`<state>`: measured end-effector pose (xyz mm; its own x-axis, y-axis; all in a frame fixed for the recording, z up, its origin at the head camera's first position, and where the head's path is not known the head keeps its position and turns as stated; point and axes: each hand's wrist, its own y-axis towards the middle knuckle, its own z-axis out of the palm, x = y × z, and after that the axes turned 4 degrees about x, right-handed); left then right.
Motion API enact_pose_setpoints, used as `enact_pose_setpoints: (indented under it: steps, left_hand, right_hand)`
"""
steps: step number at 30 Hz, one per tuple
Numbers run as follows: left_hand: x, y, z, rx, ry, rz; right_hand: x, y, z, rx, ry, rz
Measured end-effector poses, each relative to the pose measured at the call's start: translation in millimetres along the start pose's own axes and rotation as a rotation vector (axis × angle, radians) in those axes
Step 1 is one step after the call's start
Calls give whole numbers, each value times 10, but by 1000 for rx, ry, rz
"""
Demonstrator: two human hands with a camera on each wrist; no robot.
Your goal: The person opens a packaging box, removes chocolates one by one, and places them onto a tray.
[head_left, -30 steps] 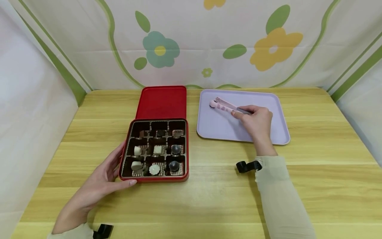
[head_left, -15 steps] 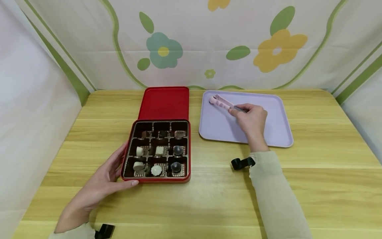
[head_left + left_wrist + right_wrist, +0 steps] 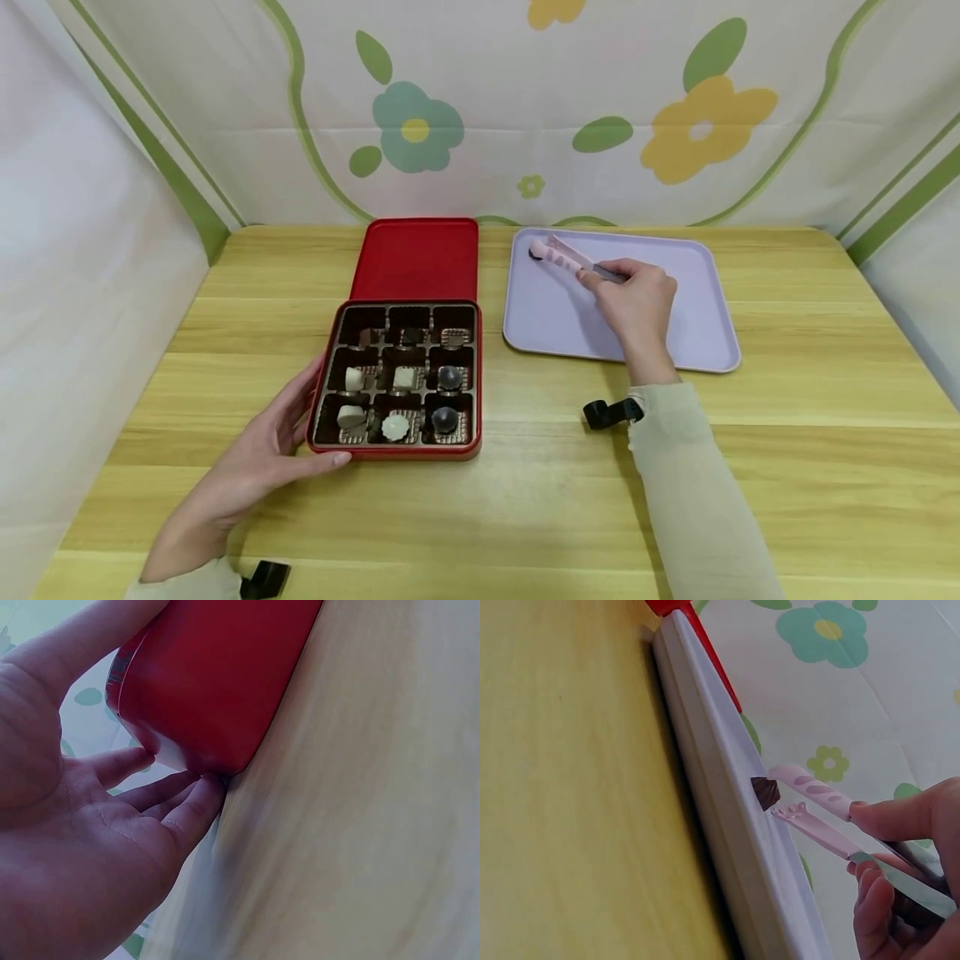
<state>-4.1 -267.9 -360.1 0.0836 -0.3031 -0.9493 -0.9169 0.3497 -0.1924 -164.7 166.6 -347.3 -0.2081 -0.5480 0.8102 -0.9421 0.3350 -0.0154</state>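
My left hand [image 3: 258, 454] holds the near left corner of a red tin [image 3: 408, 454], fingers along its left side and thumb at the front edge. In the left wrist view, its fingertips touch the tin's red wall [image 3: 217, 675]. Inside the tin, a dark divided insert [image 3: 378, 396] carries white chocolates [image 3: 395, 427] and dark ones [image 3: 445, 419]. My right hand [image 3: 637, 308] grips small pink tongs [image 3: 564, 257] by their grey handles over a lilac tray [image 3: 570, 329]. The tongs' tips stand apart, right beside a dark brown chocolate [image 3: 766, 793] on the tray.
A red lid [image 3: 416, 260] lies behind the tin. Beyond the wooden table's [image 3: 525, 483] back edge hangs a white curtain [image 3: 495, 92] printed with flowers. Black straps [image 3: 611, 412] sit at both wrists.
Since a second ago, my right hand has moved slightly left over the tray with the tongs. The left hand stays at the tin. The whole head view has shifted a little.
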Motion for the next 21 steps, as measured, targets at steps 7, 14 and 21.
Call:
enact_pose_setpoints:
  steps: [7,14,21]
  left_hand:
    - [-6,-1,0,-8,0,7]
    - [0,4,-15,-5,-2,15]
    - [-4,-8,-24,3,-28,12]
  right_hand:
    - [13,-34,-57,-19,49,-44]
    - [27,-58,-96,-3,77,-86]
    - [65,-89,-120,15,81,-132]
